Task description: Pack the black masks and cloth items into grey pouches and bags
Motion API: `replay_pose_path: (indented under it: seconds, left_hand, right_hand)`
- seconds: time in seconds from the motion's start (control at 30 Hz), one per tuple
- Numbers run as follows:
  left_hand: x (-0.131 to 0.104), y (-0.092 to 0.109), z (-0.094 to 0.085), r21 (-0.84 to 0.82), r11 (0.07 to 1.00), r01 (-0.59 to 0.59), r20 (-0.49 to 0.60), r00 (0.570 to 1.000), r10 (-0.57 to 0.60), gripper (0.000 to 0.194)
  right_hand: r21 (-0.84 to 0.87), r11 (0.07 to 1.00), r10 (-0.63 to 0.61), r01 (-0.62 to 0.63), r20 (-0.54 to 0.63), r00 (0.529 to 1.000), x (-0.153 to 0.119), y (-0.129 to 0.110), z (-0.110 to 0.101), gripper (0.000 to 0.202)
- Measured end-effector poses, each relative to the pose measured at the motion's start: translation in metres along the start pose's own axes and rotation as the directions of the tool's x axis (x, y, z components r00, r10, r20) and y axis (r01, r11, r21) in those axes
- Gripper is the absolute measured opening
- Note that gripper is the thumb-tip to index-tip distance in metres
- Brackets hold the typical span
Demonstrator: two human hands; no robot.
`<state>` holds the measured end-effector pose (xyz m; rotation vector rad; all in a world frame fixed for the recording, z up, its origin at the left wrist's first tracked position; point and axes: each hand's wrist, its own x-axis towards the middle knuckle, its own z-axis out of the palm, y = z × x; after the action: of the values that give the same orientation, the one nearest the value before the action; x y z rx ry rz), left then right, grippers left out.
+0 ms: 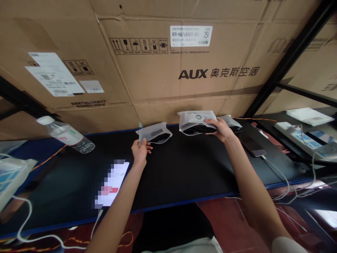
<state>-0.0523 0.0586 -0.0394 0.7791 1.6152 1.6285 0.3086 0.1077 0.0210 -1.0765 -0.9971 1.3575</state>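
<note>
My left hand [140, 151] pinches the near left corner of a small frosted plastic pouch [152, 132], which has something dark inside. My right hand [221, 129] grips the right end of a larger frosted pouch [195, 119], thumb on top and fingers beneath. That pouch has a round printed mark, and black contents show at its open near edge. Just behind my right hand lies another frosted pouch [231, 122], partly hidden. A dark phone [252, 144] with a white cable lies right of my right wrist. A lit phone [116, 181], partly pixelated, lies by my left forearm.
A water bottle [70, 135] leans at the left of the black tabletop [179, 172]. Large cardboard boxes [152, 80] wall off the back. A black metal post [279, 66], power strips [300, 135] and white cables are at the right; another power strip [13, 175] is at the left.
</note>
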Motion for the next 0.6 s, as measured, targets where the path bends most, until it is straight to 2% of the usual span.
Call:
replay_pose_path:
  seconds: [0.17,0.37,0.47,0.6]
  left_hand:
    - [0.001,0.005,-0.004,-0.077,0.997,0.015,-0.099,0.995,-0.022,0.029]
    - [0.001,0.008,-0.003,-0.063,0.997,0.040,-0.129,0.990,-0.048,0.015]
    - [0.002,0.008,-0.004,-0.067,0.996,0.057,-0.118,0.991,-0.064,0.014]
    - [0.002,0.007,-0.005,-0.010,0.999,0.051,-0.027,0.998,-0.051,0.016]
  right_hand:
    - [-0.019,0.999,0.029,-0.028,0.028,0.999,-0.002,0.001,0.006,0.044]
    - [-0.046,0.997,0.063,-0.060,0.053,0.997,-0.008,0.001,0.015,0.048]
    - [-0.060,0.996,0.075,-0.071,0.060,0.995,-0.009,0.000,0.018,0.048]
    - [-0.059,0.994,0.092,-0.087,0.092,0.991,-0.010,0.001,0.020,0.046]
